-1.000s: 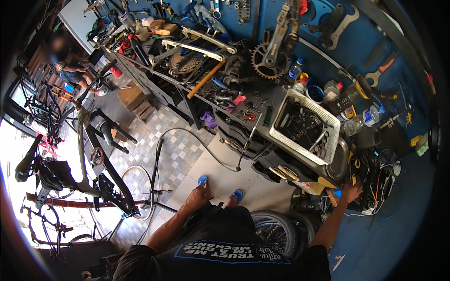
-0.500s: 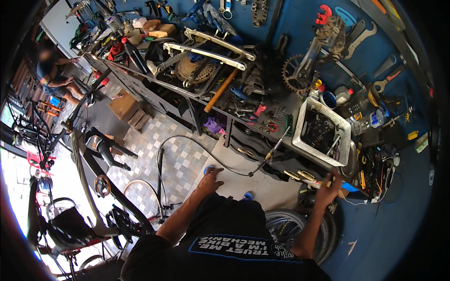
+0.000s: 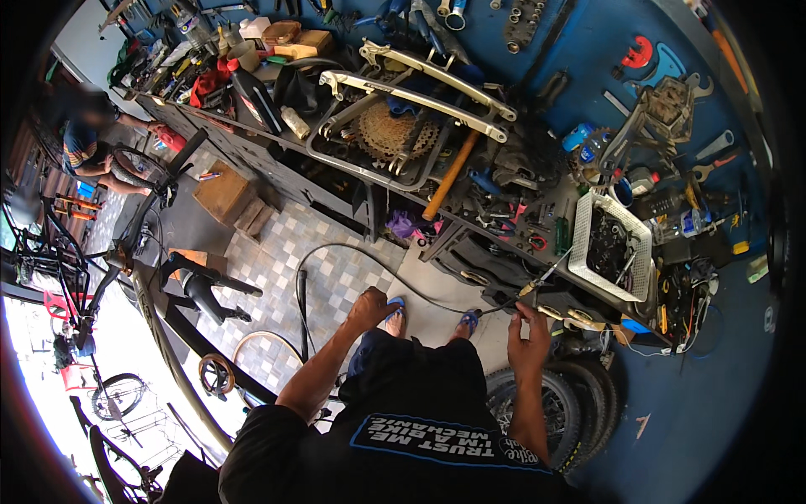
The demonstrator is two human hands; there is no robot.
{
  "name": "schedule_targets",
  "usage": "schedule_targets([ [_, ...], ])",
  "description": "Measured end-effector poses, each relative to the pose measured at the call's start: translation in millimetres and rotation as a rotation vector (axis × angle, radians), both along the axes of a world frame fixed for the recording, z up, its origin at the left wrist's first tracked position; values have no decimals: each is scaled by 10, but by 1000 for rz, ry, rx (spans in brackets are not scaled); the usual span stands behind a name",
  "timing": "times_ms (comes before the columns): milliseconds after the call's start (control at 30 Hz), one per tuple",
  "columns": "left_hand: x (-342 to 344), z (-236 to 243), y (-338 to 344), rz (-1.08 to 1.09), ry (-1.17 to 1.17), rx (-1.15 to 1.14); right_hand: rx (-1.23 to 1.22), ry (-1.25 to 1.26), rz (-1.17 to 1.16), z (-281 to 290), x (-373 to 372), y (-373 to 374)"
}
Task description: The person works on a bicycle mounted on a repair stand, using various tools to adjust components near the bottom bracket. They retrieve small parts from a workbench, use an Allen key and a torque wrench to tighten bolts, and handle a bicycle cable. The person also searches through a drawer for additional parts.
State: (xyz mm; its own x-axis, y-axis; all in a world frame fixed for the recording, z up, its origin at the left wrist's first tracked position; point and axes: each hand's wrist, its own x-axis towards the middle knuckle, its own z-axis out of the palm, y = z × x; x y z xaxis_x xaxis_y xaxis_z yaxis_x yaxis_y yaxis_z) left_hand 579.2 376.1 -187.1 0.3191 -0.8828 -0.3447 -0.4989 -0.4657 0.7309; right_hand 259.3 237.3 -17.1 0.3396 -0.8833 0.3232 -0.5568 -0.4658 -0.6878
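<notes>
My left hand [image 3: 369, 308] hangs in front of my body with its fingers curled in, and nothing shows in it. My right hand [image 3: 529, 332] is raised on the other side, fingers apart and holding nothing visible. Just beyond its fingertips is the brass-coloured fitting [image 3: 527, 290] of a black hose [image 3: 369, 254], which loops over the floor from the left. From the fitting a thin metal rod [image 3: 556, 267] slants up to the bench edge; a gap between fingers and fitting is hard to judge.
Along the workbench lie a bicycle frame part [image 3: 420, 88], a large cassette [image 3: 393, 130], an orange-handled hammer [image 3: 453, 175] and a white basket [image 3: 579, 244] of small parts. Bicycle tyres [image 3: 558, 412] stand at my right. Another person [image 3: 88, 139] handles a bicycle at far left.
My viewpoint has shifted, and the bench appears farther right. My right hand has come inward and lower, nearer the hose fitting. The left hand's fingers have curled in.
</notes>
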Motion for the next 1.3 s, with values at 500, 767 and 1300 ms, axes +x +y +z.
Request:
schedule_targets([
  [500, 113, -360, 119, -35, -22, -60, 45, -16, 208, 5, 732, 6],
  [767, 162, -283, -34, -97, 73, 56, 39, -7, 116, -69, 543, 34],
  [1300, -33, -281, -326, -251, 145, 12, 188, -1, 12, -79, 319, 194],
])
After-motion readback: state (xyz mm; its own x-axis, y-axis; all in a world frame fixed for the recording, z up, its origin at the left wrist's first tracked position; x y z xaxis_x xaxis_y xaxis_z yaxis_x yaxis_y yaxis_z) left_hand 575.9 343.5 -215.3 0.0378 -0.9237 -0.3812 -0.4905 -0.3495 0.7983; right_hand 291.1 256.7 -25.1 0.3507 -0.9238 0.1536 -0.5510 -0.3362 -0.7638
